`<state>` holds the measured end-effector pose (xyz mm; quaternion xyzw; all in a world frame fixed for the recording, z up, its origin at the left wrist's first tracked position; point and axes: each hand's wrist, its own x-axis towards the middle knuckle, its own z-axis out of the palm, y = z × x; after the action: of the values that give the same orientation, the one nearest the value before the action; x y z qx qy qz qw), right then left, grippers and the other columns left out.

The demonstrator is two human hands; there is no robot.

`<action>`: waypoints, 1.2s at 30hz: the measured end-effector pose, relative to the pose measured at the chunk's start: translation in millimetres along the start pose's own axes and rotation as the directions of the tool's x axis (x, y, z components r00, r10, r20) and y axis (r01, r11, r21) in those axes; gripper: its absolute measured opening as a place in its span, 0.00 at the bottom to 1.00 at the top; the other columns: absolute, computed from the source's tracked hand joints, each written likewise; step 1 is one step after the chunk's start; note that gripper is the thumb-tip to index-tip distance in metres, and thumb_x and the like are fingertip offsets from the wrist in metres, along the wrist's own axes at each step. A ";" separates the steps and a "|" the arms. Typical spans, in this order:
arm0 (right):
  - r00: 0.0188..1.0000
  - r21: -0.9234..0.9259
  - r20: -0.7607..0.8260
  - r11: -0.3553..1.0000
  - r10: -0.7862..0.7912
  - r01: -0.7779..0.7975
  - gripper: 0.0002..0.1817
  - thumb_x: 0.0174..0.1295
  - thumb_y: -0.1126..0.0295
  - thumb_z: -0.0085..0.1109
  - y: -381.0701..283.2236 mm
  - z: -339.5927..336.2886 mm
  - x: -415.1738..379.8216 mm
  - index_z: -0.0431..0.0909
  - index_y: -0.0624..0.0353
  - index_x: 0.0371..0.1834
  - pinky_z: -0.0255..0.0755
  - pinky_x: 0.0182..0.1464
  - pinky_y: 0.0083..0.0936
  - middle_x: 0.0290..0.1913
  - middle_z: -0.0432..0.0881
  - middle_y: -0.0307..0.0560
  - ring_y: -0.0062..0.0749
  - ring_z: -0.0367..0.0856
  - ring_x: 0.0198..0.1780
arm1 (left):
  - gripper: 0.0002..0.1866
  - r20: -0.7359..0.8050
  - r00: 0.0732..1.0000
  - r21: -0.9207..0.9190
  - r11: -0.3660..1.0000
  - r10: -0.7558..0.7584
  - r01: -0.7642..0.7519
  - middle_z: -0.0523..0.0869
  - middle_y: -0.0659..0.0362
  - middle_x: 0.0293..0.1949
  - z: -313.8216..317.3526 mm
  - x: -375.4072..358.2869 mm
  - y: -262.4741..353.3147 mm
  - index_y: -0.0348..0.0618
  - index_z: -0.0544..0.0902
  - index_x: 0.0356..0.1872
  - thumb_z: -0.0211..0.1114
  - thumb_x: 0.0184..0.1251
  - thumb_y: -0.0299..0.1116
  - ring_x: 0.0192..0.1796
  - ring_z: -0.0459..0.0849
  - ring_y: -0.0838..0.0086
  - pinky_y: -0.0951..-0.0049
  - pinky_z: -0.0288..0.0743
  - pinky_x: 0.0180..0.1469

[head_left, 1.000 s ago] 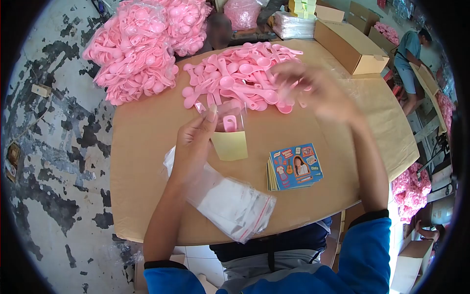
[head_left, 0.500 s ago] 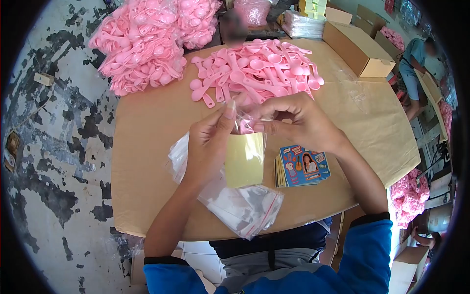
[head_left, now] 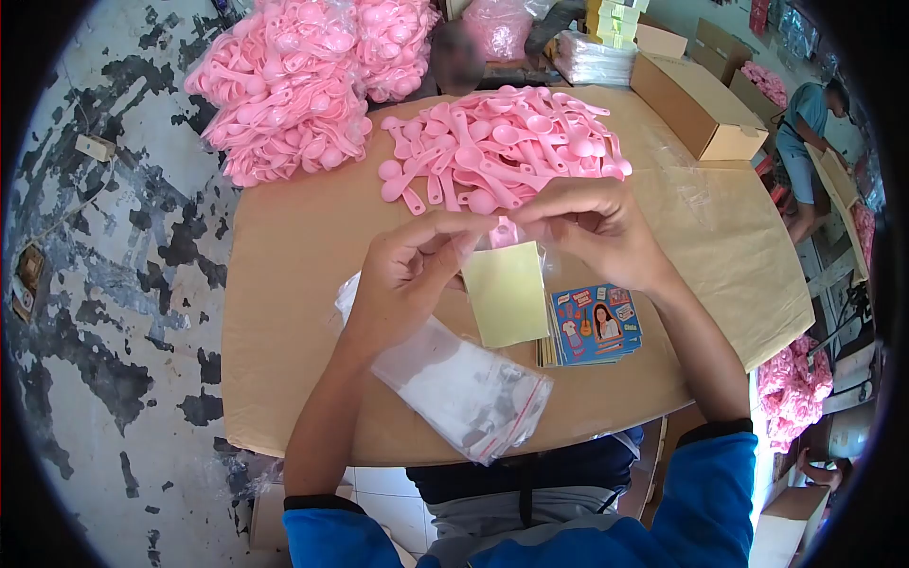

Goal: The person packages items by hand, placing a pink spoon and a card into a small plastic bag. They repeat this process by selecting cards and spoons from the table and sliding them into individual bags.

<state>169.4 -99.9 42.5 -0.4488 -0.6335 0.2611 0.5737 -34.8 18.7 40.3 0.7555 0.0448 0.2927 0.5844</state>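
My left hand (head_left: 407,270) and my right hand (head_left: 606,232) are both closed, pinching the top of a clear plastic bag (head_left: 481,243) from either side above the table. Inside the bag hangs a pale yellow card (head_left: 507,298), slightly tilted. The hole end of a pink spoon (head_left: 505,232) shows above the card; the rest of that spoon is hidden. Below my left hand lies a stack of clear plastic bags (head_left: 464,393). A pile of blue printed cards (head_left: 595,327) rests below my right hand. Just beyond my fingertips are heaped loose pink spoons (head_left: 511,142).
Bulging bags of pink spoons (head_left: 284,95) stand at the table's far left. A cardboard box (head_left: 696,104) sits at the far right corner of the brown-covered table (head_left: 294,379). Another person (head_left: 803,137) is bent over beyond the right side, among more boxes.
My right fingers have moved from the pink spoon in the bag's mouth to the bag's upper edge. Both hands now stretch that edge sideways, and the spoon sits lower behind the card.
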 end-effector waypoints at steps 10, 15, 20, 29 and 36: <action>0.932 -0.229 0.226 0.914 -0.284 0.334 0.13 0.47 0.85 0.61 -4.2 -12.6 4.5 0.88 0.60 0.34 0.74 0.55 0.38 0.34 0.89 0.45 0.40 0.86 0.44 | 0.11 0.134 0.986 0.205 0.971 0.099 -0.125 0.86 0.58 0.38 -11.1 -0.4 -2.8 0.35 0.83 0.44 0.53 0.69 0.18 0.38 0.83 0.80 0.79 0.75 0.45; 0.927 -0.251 0.243 0.904 -0.287 0.346 0.14 0.42 0.86 0.58 -6.4 -13.8 3.2 0.88 0.60 0.31 0.74 0.58 0.41 0.33 0.89 0.46 0.44 0.86 0.48 | 0.11 0.162 0.987 0.105 0.994 -0.011 -0.006 0.86 0.57 0.38 -12.0 -3.8 3.9 0.33 0.83 0.41 0.51 0.67 0.17 0.38 0.85 0.77 0.78 0.79 0.40; 0.927 -0.211 0.226 0.914 -0.298 0.346 0.14 0.42 0.87 0.54 -5.8 -11.0 1.6 0.86 0.62 0.29 0.72 0.63 0.44 0.32 0.88 0.46 0.46 0.86 0.51 | 0.11 0.160 0.986 0.033 0.999 0.037 -0.042 0.85 0.55 0.37 -11.0 -4.7 1.8 0.32 0.82 0.40 0.50 0.68 0.18 0.37 0.85 0.77 0.77 0.82 0.38; 0.904 -0.402 0.244 0.812 -0.351 0.424 0.14 0.44 0.87 0.49 -9.5 -15.6 1.8 0.81 0.63 0.31 0.72 0.63 0.44 0.34 0.87 0.48 0.47 0.85 0.52 | 0.09 0.082 0.996 0.126 0.990 0.046 -0.056 0.80 0.64 0.27 0.7 -6.7 3.4 0.37 0.75 0.28 0.68 0.59 0.17 0.32 0.83 0.83 0.81 0.80 0.35; 0.999 -0.329 0.042 0.944 0.008 0.007 0.16 0.60 0.80 0.58 -35.1 12.3 -8.5 0.76 0.63 0.52 0.78 0.48 0.24 0.40 0.85 0.45 0.26 0.83 0.40 | 0.15 0.057 0.994 0.137 0.986 0.091 -0.098 0.81 0.64 0.30 3.8 -7.3 -1.3 0.40 0.73 0.34 0.73 0.55 0.17 0.35 0.84 0.83 0.81 0.79 0.32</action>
<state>147.6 -121.3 65.4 -0.5327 -0.6802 0.1613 0.4769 -38.5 12.8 35.7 0.8029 0.0144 0.2971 0.5167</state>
